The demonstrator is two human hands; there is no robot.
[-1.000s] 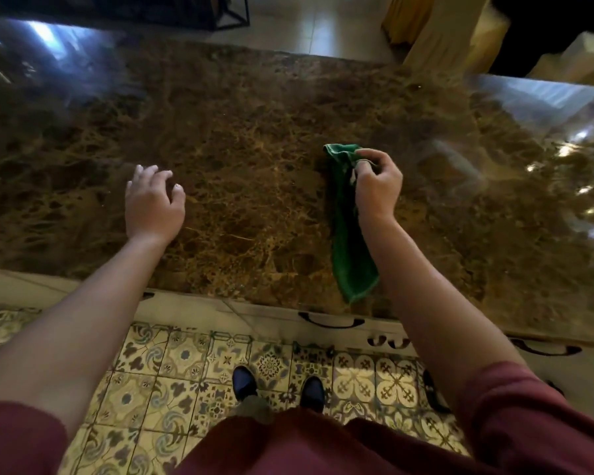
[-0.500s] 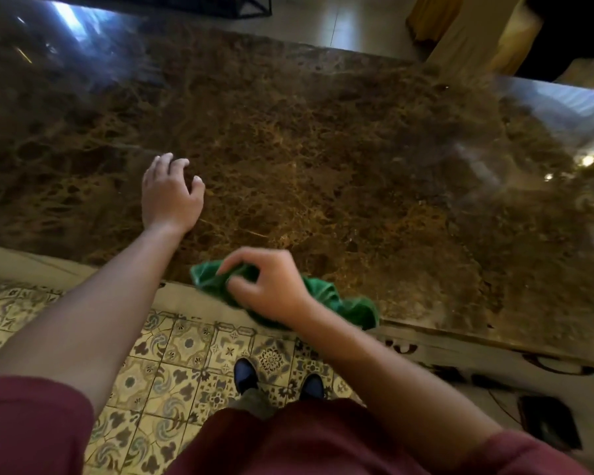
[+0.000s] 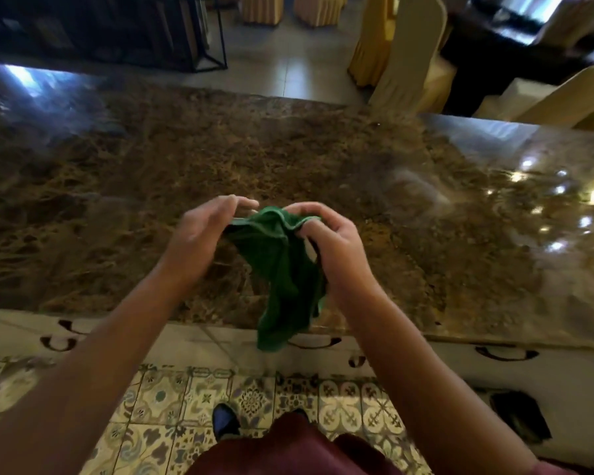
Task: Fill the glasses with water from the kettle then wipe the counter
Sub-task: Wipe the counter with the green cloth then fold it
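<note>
A green cloth (image 3: 285, 269) hangs in the air above the near part of the brown marble counter (image 3: 117, 200). My left hand (image 3: 199, 234) pinches its upper left edge and my right hand (image 3: 330, 241) grips its upper right edge. The cloth droops down between my hands to below the counter's front edge. No kettle and no glasses are in view.
Drawer fronts with dark handles (image 3: 506, 354) run under the counter edge. Patterned floor tiles (image 3: 254, 399) and my shoes (image 3: 225, 421) lie below. Fabric-covered chairs (image 3: 402, 56) stand beyond the counter's far edge, and a dark metal frame (image 3: 216, 46) is at the back left.
My right hand dragged the cloth back to the counter's front edge, then lifted it. My left hand left the counter and took hold of the cloth's other edge.
</note>
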